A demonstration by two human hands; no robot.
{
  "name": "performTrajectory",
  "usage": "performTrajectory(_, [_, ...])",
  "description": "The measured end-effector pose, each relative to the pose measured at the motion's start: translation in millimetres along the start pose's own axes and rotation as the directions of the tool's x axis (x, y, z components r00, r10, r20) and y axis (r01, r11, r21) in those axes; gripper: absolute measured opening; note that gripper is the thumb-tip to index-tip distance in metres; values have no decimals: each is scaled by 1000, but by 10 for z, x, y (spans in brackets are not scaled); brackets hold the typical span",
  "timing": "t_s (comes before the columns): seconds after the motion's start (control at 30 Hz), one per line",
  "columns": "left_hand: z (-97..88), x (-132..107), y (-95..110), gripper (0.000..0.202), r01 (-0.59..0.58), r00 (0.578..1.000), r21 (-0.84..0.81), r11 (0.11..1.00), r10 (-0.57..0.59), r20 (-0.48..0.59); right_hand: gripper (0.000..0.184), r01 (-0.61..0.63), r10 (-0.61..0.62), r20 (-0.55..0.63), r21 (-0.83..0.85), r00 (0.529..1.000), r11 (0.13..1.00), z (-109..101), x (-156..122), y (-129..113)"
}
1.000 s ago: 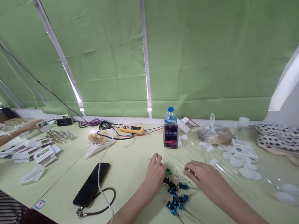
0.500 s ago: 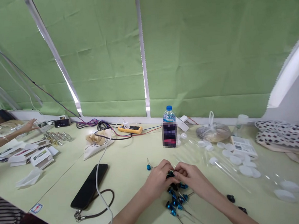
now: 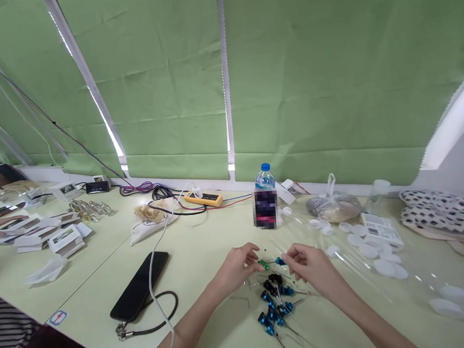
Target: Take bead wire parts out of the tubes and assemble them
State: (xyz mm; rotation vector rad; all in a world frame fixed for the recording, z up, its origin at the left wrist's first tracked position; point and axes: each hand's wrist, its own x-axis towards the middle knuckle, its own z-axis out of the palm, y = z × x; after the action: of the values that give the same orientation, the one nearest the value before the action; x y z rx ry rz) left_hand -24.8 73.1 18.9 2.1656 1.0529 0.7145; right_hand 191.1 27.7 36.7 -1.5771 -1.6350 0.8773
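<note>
A heap of small blue and black capacitors with thin wire legs (image 3: 275,304) lies on the pale green table (image 3: 206,266) in front of me. My left hand (image 3: 238,266) is pinched on a small green capacitor (image 3: 264,264). Facing it, my right hand (image 3: 310,264) pinches a small blue capacitor (image 3: 279,261). The two parts are held close together just above the heap. Both forearms come in from the lower edge.
A black phone (image 3: 139,285) with a white cable and lanyard lies to the left. A water bottle (image 3: 265,198), a yellow meter (image 3: 203,199), a cloth bag (image 3: 151,220), white round lids (image 3: 366,249) and clear plastic lie behind. Another person's hand (image 3: 1,224) rests by small boxes far left.
My hands have drawn slightly apart and lifted from the heap, each now pinching one capacitor. The other person's hand at far left has pulled back toward the boxes.
</note>
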Motion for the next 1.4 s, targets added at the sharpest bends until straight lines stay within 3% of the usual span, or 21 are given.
performTrajectory(0.17, [151,-17,-81,40,52,997,139,989,-58,42,21,28,-28,2,-1,1000,1000,4,-32,-46])
performTrajectory(0.4, [137,-35,-52,44,22,999,273,962,-31,28,19,74,-76,-34,-49,997,996,56,-64,-108])
performTrajectory(0.57, [120,-35,-104,26,20,1000,401,916,-11,-24,19,64,-65,-81,-21,995,998,-2,-74,-127])
performTrajectory(0.63, [102,-41,-52,13,4,998,437,899,27,-64,22,48,-46,-50,34,998,998,-29,-64,-122])
performTrajectory(0.7, [97,-63,45,17,-48,991,461,886,99,-89,26,20,-20,-2,98,1000,995,-28,-50,-116])
performTrajectory(0.77, [122,-101,148,25,-179,962,507,843,257,-88,30,-11,4,46,154,999,988,5,-44,-119])
performTrajectory(0.87, [212,-161,230,25,-377,804,685,624,587,-93,34,-50,27,113,210,993,976,82,-69,-159])
performTrajectory(0.9, [245,-173,233,20,-394,763,725,565,641,-86,34,-55,27,129,221,991,974,100,-87,-183])
performTrajectory(0.93, [272,-178,228,17,-397,750,736,548,656,-85,34,-54,22,137,230,990,972,109,-108,-210])
performTrajectory(1.13, [258,-149,208,22,-359,813,617,700,560,-162,19,69,-107,143,249,984,966,-11,-214,-340])
performTrajectory(1.23, [239,-156,232,20,-352,814,612,709,554,-173,46,74,-106,132,228,986,971,-49,-219,-298])
performTrajectory(1.27, [244,-163,239,20,-358,812,613,705,559,-169,44,69,-98,129,211,987,975,-46,-218,-273])
performTrajectory(1.33, [264,-179,245,19,-380,805,617,689,575,-147,21,66,-89,140,164,986,984,-29,-222,-231])
performTrajectory(1.4, [282,-191,243,19,-398,800,625,672,587,-122,31,76,-93,154,112,984,991,-22,-232,-220])
